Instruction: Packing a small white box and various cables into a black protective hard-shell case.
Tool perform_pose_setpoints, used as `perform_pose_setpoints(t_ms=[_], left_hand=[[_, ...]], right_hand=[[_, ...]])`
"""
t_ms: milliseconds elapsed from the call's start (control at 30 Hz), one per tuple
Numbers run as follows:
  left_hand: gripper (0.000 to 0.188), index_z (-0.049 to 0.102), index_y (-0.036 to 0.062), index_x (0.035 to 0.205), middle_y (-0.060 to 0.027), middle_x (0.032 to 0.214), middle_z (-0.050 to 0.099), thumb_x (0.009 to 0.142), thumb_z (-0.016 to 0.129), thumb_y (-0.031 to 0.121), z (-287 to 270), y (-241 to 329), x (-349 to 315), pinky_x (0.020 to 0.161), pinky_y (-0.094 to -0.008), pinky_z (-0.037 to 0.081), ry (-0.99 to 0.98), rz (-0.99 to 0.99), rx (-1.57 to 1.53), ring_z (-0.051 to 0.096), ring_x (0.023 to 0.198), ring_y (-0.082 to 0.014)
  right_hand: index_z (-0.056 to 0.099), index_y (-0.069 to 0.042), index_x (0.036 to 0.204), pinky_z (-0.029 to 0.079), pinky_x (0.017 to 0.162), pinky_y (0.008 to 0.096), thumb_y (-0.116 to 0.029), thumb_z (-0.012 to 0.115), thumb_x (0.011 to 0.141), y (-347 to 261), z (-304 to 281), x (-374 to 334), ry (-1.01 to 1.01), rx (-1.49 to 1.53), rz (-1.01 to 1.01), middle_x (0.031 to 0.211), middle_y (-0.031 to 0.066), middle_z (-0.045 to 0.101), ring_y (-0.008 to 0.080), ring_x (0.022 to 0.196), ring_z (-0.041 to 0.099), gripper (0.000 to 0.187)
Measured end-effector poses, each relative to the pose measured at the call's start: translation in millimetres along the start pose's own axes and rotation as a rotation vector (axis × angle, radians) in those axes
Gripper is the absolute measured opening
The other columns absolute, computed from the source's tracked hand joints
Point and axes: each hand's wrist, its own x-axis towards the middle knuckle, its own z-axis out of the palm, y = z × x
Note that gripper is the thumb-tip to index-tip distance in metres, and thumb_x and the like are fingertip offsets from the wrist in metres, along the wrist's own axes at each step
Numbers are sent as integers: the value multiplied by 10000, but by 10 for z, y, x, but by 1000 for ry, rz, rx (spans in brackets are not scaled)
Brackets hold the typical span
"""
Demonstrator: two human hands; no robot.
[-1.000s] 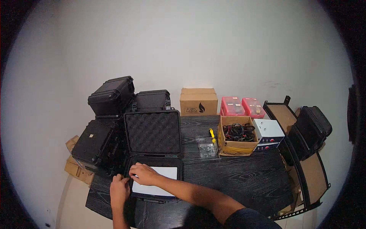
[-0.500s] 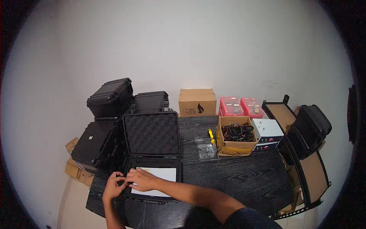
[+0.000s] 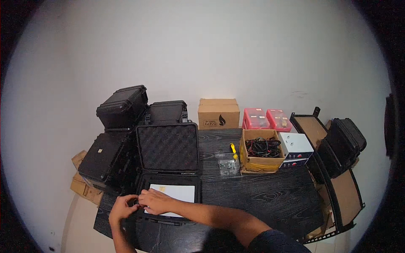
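Note:
A black hard case (image 3: 168, 147) lies open on the table, its raised lid lined with dark egg-crate foam. In its foam-lined base sits a flat white box or panel (image 3: 182, 194), partly covered by my right forearm. At the base's left front corner, my left hand (image 3: 121, 208) has its thumb and fingers curled together. Right beside it is my right hand (image 3: 155, 201), fingers bent downward over the left edge of the white piece, almost touching the left fingertips. Whatever lies between the fingertips is too small and dark to make out.
Black cases (image 3: 107, 156) are stacked at the left. Behind stand a cardboard carton (image 3: 218, 113) and pink boxes (image 3: 256, 119). Right of centre are an open carton of cables (image 3: 261, 164), white units (image 3: 296, 145), a clear bag (image 3: 228, 167) and a yellow tool (image 3: 233, 147). A shelf frame (image 3: 344, 189) stands right.
My left hand has shifted slightly left and down. My right hand has dropped a little at the same corner. The case and the white piece stay put.

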Motion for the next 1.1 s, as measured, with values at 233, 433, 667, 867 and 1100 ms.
perform_pose_setpoints(t_ms=[233,433,667,867,1100], left_hand=[[402,723,-2,1180,-101,914,765,806,810,118,-53,146,38,682,-309,539,-52,-73,48,636,706,-116],[369,756,12,1121,-153,1112,722,766,818,91,21,-75,1,757,-341,563,-23,76,56,706,903,-236],[299,768,15,1034,-150,1059,610,739,769,58,267,384,-78,905,-459,529,197,97,476,613,996,-361],[188,756,3,927,-147,964,621,788,725,125,543,399,-22,825,-480,497,220,24,590,617,928,-352],[215,740,0,805,-136,953,621,820,725,214,768,423,40,804,-457,460,260,35,738,610,938,-320]], right_hand=[[718,-91,1005,436,868,426,-120,704,806,42,12,-39,-10,24,-13,1011,58,615,270,1047,547,201],[710,-103,979,443,905,415,-109,696,838,52,-58,-20,61,162,1,995,49,639,269,1072,570,142],[702,-72,969,473,917,421,-123,678,899,169,-441,-80,353,150,206,995,60,689,286,1055,616,90],[700,-55,971,488,914,407,-79,703,892,30,-727,-611,483,105,229,992,81,709,295,1009,651,83],[718,-80,973,477,926,419,-100,711,890,-87,-925,-1721,448,16,390,1022,65,726,274,1031,657,86]])
